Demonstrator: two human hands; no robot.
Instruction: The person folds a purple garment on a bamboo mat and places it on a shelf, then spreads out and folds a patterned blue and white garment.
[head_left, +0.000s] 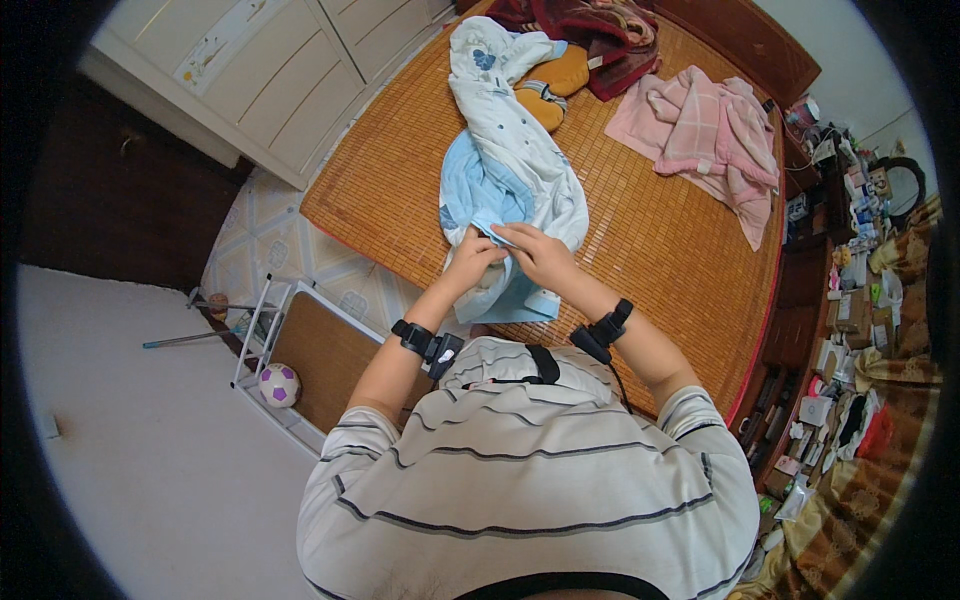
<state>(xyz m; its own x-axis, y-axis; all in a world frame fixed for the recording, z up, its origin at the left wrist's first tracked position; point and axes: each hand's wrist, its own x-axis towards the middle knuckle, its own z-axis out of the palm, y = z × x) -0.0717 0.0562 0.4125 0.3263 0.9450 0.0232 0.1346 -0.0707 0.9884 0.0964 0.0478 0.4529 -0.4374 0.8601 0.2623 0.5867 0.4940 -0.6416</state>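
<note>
A white and light blue garment (516, 142), with dark blue leaf prints and a row of dark snaps or buttons, lies lengthwise on the woven bamboo mat (660, 255) before me. Its light blue lining (480, 180) is turned outward on the left side. My left hand (472, 261) holds a light blue edge of the cloth near the garment's lower end, and its fingertips are partly hidden by the fabric. From the other side my right hand (541, 259) pinches the same edge, thumb tip close to my left hand.
Beyond the garment lie a mustard-yellow item (559, 82) and a dark red blanket (622, 37). A pink checked blanket (709, 135) rests to the right. Left of the bed stands a white-framed folding piece (330, 352) with a ball (280, 385). Cluttered shelves (847, 315) line the right.
</note>
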